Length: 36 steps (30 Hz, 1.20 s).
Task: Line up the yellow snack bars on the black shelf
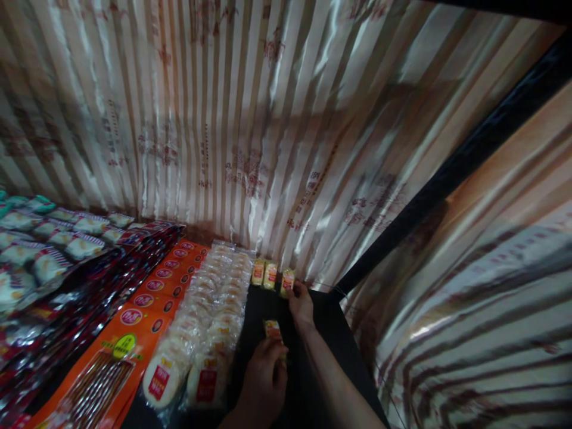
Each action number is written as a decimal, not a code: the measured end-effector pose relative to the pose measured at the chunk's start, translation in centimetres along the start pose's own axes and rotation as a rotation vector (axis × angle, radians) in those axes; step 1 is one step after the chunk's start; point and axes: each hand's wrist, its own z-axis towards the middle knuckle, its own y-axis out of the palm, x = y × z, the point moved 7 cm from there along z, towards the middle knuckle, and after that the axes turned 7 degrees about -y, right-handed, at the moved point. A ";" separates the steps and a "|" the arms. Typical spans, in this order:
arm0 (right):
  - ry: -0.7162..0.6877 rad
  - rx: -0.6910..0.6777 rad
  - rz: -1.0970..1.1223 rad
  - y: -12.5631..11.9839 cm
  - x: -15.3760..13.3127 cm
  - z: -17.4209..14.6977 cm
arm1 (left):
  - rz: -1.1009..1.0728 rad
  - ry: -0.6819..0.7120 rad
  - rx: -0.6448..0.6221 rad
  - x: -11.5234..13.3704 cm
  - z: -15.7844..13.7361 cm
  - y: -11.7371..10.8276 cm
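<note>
My right hand reaches to the back of the black table, its fingers closed on the edge of a small yellow snack packet. To the left of that packet, two similar yellow packets, one beside the other, stand side by side against the patterned curtain. Nearer to me, my left hand is closed around the lower end of another yellow packet, whose top sticks out above the fingers.
Left of my hands lie two rows of clear-wrapped round white cakes. Beyond them are overlapping orange snack bags, dark red shiny packs and white packets. A patterned curtain hangs behind, and a dark pole slants up at the right.
</note>
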 end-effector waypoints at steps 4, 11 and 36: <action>-0.049 0.017 -0.105 0.4 -1.1 0.6 | -0.007 -0.017 -0.014 -0.3 0.0 0.2; -0.025 0.014 -0.209 0.7 -2.4 0.1 | -0.107 -0.090 -0.035 -0.9 0.1 0.5; -0.070 -0.094 -0.048 -4.5 -4.2 -9.0 | -0.181 -0.180 0.076 -1.6 0.4 -1.3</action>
